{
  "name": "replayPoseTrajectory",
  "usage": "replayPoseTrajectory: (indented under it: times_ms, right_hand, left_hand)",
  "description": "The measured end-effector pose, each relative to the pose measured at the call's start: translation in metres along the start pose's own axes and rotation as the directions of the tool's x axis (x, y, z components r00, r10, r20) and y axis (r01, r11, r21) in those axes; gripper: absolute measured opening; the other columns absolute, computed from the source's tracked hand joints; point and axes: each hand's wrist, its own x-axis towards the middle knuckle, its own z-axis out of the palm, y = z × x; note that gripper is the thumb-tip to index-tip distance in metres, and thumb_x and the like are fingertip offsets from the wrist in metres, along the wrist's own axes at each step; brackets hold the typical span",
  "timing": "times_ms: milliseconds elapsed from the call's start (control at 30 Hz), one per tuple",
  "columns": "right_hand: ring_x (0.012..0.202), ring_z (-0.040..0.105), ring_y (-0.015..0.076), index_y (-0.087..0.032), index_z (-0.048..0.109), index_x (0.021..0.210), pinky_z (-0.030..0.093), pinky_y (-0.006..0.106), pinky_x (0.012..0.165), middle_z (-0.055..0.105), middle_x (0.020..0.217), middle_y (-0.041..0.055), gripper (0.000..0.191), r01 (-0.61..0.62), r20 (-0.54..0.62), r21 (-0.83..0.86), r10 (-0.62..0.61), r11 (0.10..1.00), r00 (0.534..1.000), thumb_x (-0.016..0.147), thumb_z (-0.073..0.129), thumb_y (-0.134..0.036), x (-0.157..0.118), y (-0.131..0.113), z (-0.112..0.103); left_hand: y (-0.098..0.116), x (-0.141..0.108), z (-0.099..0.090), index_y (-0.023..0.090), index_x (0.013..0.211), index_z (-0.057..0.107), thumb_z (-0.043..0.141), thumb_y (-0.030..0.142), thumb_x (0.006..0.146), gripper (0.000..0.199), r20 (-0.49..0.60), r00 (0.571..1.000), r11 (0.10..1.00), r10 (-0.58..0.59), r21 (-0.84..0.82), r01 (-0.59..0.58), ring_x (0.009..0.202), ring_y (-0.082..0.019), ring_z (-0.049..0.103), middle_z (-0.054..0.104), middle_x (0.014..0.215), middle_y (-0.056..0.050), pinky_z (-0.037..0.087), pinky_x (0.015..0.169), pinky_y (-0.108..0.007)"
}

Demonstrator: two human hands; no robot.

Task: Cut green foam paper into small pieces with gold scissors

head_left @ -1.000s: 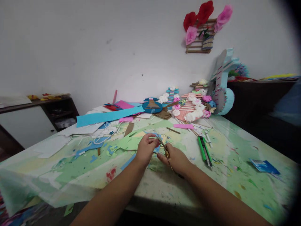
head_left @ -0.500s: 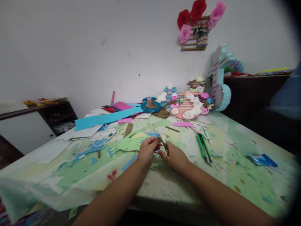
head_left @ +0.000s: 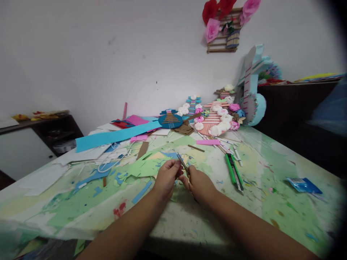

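My right hand [head_left: 200,183] is closed round the handles of a pair of scissors [head_left: 183,163], whose blades point up and to the left. Close against it, my left hand [head_left: 167,177] has its thumb and fingers pinched together beside the blades. What the left fingers hold, if anything, is too small to make out. Green paper [head_left: 142,167] with cut edges lies just left of my hands. Beyond the blades are blue paper scraps [head_left: 170,154] and a thin brown strip [head_left: 196,148].
A green utility knife [head_left: 233,172] and a blue packet [head_left: 304,185] lie to the right. At the back stand a blue paper lute [head_left: 170,121] and a pink one [head_left: 213,121] with paper flowers. A long blue strip [head_left: 116,136] and white cord [head_left: 104,168] lie left.
The view has shifted slightly. My hands stay close together, and the scissors have turned a little, their blades now looking more closed beside my left fingers.
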Motion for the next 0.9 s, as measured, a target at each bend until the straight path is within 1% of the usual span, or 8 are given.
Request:
replayPoseTrajectory:
  times_ms: [133,267,433,633,733,900]
  right_hand:
    - [0.068,0.055,0.02,-0.016,0.042,0.087,0.026,0.025,0.05,0.06,0.075,0.0093,0.037,0.001,0.001,0.007,-0.001,1.0,1.0,0.076,0.03,-0.049,0.0,0.0,0.0]
    - [0.068,0.055,0.02,-0.015,0.043,0.086,0.026,0.025,0.05,0.06,0.074,0.0096,0.036,-0.013,0.01,-0.013,0.014,1.0,1.0,0.077,0.031,-0.048,0.001,0.0,-0.001]
    - [0.067,0.054,0.0197,-0.016,0.044,0.082,0.025,0.025,0.05,0.059,0.074,0.0093,0.036,0.01,0.025,-0.033,-0.009,0.999,1.0,0.075,0.033,-0.05,0.001,0.001,-0.004]
    - [0.063,0.05,0.0166,-0.017,0.044,0.082,0.022,0.024,0.048,0.056,0.071,0.0061,0.04,0.038,0.035,0.014,-0.039,0.999,0.999,0.071,0.035,-0.055,-0.003,0.001,-0.006]
    - [0.062,0.048,0.0157,-0.018,0.043,0.082,0.023,0.023,0.049,0.055,0.071,0.0052,0.043,0.065,0.041,0.041,-0.066,0.997,0.997,0.07,0.033,-0.058,-0.005,0.002,-0.005]
    - [0.064,0.048,0.0161,-0.017,0.042,0.085,0.023,0.023,0.05,0.055,0.072,0.0058,0.043,0.059,0.048,0.041,-0.061,0.997,0.997,0.071,0.032,-0.057,-0.006,0.002,-0.003]
  left_hand:
    - [0.0,0.001,-0.002,0.012,0.067,0.051,0.059,0.034,0.059,0.024,0.002,1.0,1.0,0.007,0.017,-0.007,0.048,-0.005,0.043,0.047,0.052,0.002,0.033,0.046,-0.017]
    - [0.003,0.0,-0.003,0.013,0.061,0.049,0.058,0.034,0.06,0.023,-0.017,0.999,0.995,0.03,0.091,-0.028,0.047,-0.005,0.042,0.047,0.053,0.003,0.033,0.045,-0.018]
    - [0.011,-0.001,-0.007,0.013,0.059,0.05,0.06,0.033,0.057,0.022,-0.019,0.998,0.985,0.064,0.16,-0.06,0.047,-0.006,0.043,0.049,0.051,0.002,0.034,0.048,-0.019]
    - [0.018,0.0,-0.013,0.013,0.059,0.054,0.061,0.032,0.055,0.02,0.026,0.999,0.979,0.045,0.196,-0.049,0.048,-0.006,0.043,0.048,0.051,0.002,0.033,0.049,-0.018]
    - [0.017,0.002,-0.014,0.013,0.06,0.056,0.06,0.029,0.056,0.017,0.031,0.997,0.972,0.074,0.222,-0.079,0.047,-0.005,0.04,0.047,0.05,0.003,0.031,0.048,-0.018]
    - [0.016,0.003,-0.016,0.013,0.059,0.056,0.057,0.028,0.06,0.015,0.098,0.989,0.953,0.109,0.274,-0.132,0.047,-0.005,0.038,0.045,0.048,0.003,0.029,0.047,-0.019]
